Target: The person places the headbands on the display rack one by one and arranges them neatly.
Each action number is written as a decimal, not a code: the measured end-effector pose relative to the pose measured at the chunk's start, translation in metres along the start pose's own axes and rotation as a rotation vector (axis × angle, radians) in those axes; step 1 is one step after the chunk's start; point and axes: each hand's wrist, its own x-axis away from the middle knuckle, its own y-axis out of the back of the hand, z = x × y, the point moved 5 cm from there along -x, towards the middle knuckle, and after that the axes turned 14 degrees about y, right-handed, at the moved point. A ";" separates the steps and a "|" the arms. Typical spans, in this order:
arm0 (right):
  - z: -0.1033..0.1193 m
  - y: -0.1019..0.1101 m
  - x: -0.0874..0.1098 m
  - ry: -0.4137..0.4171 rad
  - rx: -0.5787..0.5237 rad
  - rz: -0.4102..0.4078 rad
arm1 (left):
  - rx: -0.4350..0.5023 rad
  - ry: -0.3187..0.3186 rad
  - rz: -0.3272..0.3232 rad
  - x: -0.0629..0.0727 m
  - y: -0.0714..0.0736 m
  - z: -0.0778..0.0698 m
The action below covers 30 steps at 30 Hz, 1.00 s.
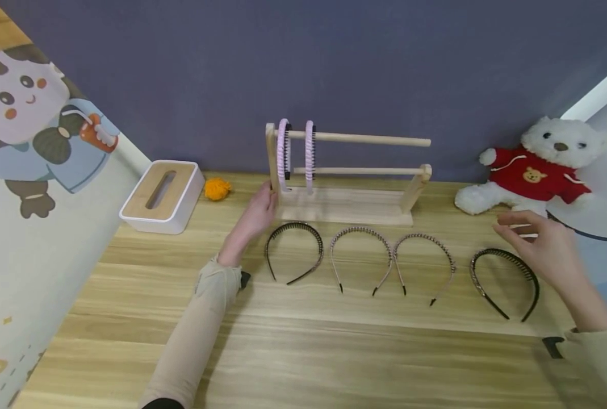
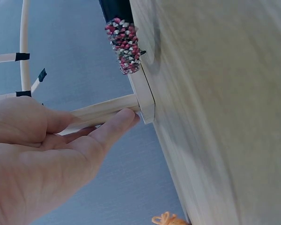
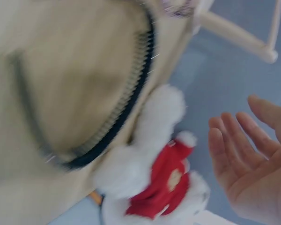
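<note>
My left hand (image 1: 256, 215) grips the left post of the wooden rack (image 1: 359, 216), near the centre of the head view; the left wrist view shows my thumb and fingers pinching that post close to the base. My right hand (image 1: 545, 250), at the right of the head view, holds nothing, its fingers loosely bent and thumb apart. It lies just beside the right black headband (image 1: 502, 252) and in front of the bear (image 1: 533, 173).

Two pink headbands hang on the rack's upper rod: one next to the left post (image 1: 281, 150), the other (image 1: 309, 153) a little to its right.

Four more headbands lie in a row on the table (image 1: 334, 363), their ends toward the bottom of the frame. The left black headband (image 1: 295, 225) is just in front of the rack, right of my left wrist. Next come two thin beaded headbands, (image 1: 360, 229) and (image 1: 426, 236), side by side; I cannot tell whether they touch. The right black one ends the row.

At the left of the head view stands the tissue box (image 1: 172, 211), with the orange pompom (image 1: 217, 188) just beside it. The bear, in a red top, sits at the upper right. My right wrist view is blurred.
</note>
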 end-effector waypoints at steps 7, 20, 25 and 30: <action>-0.033 -0.010 0.021 -0.055 0.093 0.141 | 0.010 0.010 0.012 0.010 0.004 -0.010; -0.072 -0.016 0.044 -0.095 0.133 0.228 | -0.004 0.023 0.015 0.012 0.007 -0.017; -0.077 -0.018 0.048 -0.090 0.141 0.256 | -0.013 0.021 0.016 0.021 0.011 -0.028; -0.082 -0.022 0.049 -0.115 0.137 0.280 | -0.011 0.017 0.015 0.024 0.012 -0.028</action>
